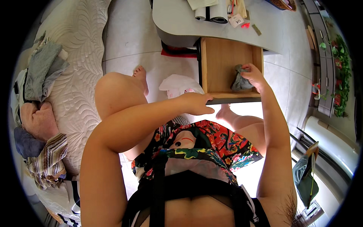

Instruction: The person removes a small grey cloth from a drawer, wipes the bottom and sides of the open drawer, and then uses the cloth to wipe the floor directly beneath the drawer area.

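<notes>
A wooden drawer (224, 56) is pulled out from under the grey tabletop. Inside it, at the near right corner, my right hand (253, 76) pinches a crumpled grey cloth (241, 81) by its upper part; the cloth's lower end hangs at or rests on the drawer floor, which I cannot settle. My left hand (198, 103) rests at the left end of the drawer's front edge, fingertips against the panel and thumb apart below it. Beneath that forearm, a white plastic bag (181, 85) stands on the floor left of the drawer.
On the tabletop (181, 21) lie rolled sheets (218, 14), a small red item (245, 25) and a wicker basket (283, 4). A quilted cover (82, 71) at left bears heaped clothes (42, 71). Potted plants (340, 76) line the right side.
</notes>
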`<action>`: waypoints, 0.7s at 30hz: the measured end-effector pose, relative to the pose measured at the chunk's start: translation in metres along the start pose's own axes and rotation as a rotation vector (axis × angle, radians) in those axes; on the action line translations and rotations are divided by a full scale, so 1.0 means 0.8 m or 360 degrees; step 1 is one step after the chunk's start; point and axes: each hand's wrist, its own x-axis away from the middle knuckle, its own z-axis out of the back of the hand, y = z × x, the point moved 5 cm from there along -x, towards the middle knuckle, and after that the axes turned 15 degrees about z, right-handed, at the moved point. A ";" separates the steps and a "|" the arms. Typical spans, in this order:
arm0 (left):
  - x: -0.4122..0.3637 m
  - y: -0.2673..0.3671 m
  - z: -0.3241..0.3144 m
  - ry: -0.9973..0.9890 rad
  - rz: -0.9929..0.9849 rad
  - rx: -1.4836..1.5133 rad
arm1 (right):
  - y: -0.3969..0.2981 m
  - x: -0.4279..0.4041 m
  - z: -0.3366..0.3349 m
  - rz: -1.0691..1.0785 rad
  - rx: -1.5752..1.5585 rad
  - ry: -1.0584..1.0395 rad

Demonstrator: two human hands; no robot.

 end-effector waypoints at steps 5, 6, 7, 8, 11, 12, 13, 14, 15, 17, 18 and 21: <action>0.003 0.008 0.003 -0.0056 0.0038 -0.0016 | 0.045 -0.019 0.007 0.0077 0.0293 0.0243; 0.001 0.008 0.002 -0.0058 0.0037 -0.0021 | 0.051 -0.023 -0.003 0.0102 0.0375 0.0193; -0.003 0.009 0.001 -0.0054 0.0027 -0.0044 | 0.056 -0.027 -0.020 0.0261 0.0427 0.0157; -0.002 0.004 0.000 -0.0046 0.0041 -0.0061 | 0.044 -0.034 -0.040 0.0448 0.0523 0.0154; 0.008 0.011 0.008 -0.0123 0.0143 -0.0049 | 0.003 -0.021 -0.105 0.0504 0.0397 -0.0086; 0.006 0.009 0.006 -0.0125 0.0141 -0.0056 | -0.002 -0.021 -0.115 0.0503 0.0396 -0.0079; 0.002 0.007 0.003 -0.0085 0.0091 -0.0054 | -0.014 -0.019 -0.129 0.0709 0.0586 -0.0233; 0.002 0.008 0.004 -0.0048 0.0045 -0.0051 | -0.024 -0.015 -0.143 0.0913 0.0772 -0.0390; 0.001 0.009 0.004 -0.0050 0.0045 -0.0056 | -0.028 -0.012 -0.147 0.0911 0.0770 -0.0385; 0.001 0.008 0.004 -0.0107 0.0104 0.0002 | -0.041 0.000 -0.155 0.0973 0.0777 -0.0477; 0.002 0.007 0.004 -0.0107 0.0105 0.0001 | -0.049 0.004 -0.154 0.0974 0.0776 -0.0476; 0.003 0.004 0.005 -0.0077 0.0099 -0.0064 | -0.044 0.013 -0.163 0.0634 0.1150 -0.1047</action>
